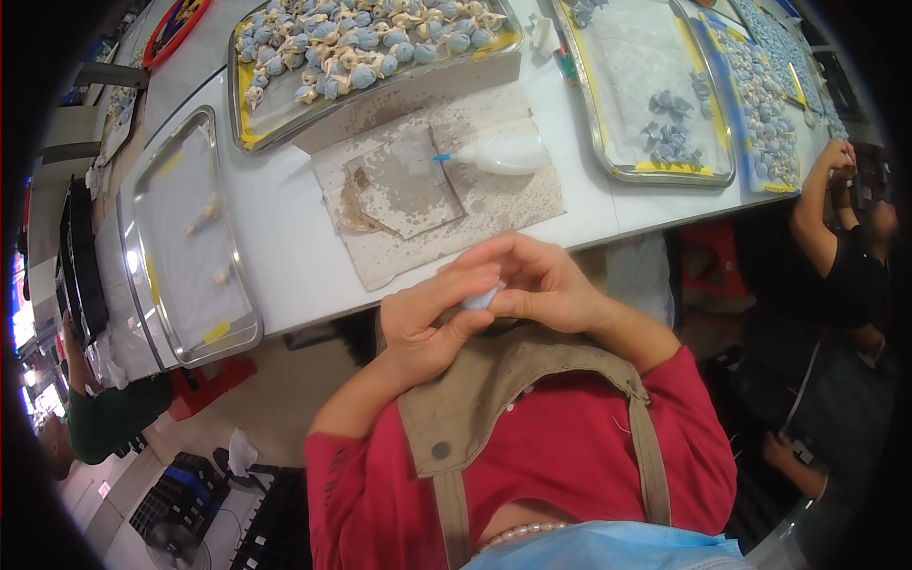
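Note:
Both hands meet just over the table's front edge, fingers closed round a small pale blue piece (pixel 482 299) that is mostly hidden by them. My left hand (pixel 423 318) grips it from the left side, thumb and fingers curled in. My right hand (pixel 546 285) pinches it from the right, its fingers arched over the top. Beyond the hands a white squeeze bottle (pixel 503 152) with a blue tip lies on a stained sheet of cardboard (pixel 494 209). A smaller square piece of board (pixel 408 195) is on that sheet.
At the back a metal tray (pixel 249 138) bears many small blue and cream pieces. The left tray (pixel 180 275) carries a few cream bits; the right tray (pixel 632 95) holds blue petal-like pieces. Farther right is a blue-edged tray (pixel 771 123). Other people (pixel 822 209) work at the right and left.

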`<state>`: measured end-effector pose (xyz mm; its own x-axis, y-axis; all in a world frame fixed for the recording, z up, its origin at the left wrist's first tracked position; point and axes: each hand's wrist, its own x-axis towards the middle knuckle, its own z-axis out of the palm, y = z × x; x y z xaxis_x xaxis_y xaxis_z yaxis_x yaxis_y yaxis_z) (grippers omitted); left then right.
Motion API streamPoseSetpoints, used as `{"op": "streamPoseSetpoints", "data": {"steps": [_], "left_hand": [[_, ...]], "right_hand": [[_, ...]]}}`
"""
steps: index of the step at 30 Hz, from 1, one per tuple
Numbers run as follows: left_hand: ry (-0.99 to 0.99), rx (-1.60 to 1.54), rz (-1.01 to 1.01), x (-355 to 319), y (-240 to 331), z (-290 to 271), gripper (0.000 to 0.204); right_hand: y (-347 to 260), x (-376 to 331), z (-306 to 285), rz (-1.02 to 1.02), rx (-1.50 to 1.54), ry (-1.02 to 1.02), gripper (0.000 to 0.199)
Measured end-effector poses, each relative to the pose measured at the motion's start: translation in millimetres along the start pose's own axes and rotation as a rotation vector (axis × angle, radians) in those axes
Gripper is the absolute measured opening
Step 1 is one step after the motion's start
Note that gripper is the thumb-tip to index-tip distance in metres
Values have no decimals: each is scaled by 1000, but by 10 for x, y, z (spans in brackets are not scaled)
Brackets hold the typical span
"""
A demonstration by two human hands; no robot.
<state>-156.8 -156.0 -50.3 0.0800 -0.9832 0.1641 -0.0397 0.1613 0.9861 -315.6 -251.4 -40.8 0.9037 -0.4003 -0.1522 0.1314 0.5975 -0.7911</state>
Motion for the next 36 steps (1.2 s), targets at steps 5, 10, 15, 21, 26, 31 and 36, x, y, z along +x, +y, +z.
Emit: {"op": "streamPoseSetpoints", "data": {"steps": [5, 10, 15, 21, 26, 31, 36], "left_hand": [[-6, 3, 4, 7, 6, 26, 26], [38, -81, -20, -4, 4, 49, 25], [84, -97, 8, -8, -20, 42, 23], [93, -29, 53, -9, -54, 16, 23], [107, 1, 41, -56, -65, -26, 24], [52, 67, -43, -140, 53, -193, 26], [424, 448, -25, -282, 220, -673, 27]], "right_hand": [[4, -39, 1, 12, 20, 29, 39], [13, -31, 19, 10, 15, 39, 40], [30, 20, 74, 19, 107, 59, 41], [51, 57, 98, 43, 174, 93, 42], [114, 105, 118, 17, 162, 101, 42], [128, 200, 213, 62, 179, 44, 42], [12, 309, 219, -159, -428, 163, 32]]}}
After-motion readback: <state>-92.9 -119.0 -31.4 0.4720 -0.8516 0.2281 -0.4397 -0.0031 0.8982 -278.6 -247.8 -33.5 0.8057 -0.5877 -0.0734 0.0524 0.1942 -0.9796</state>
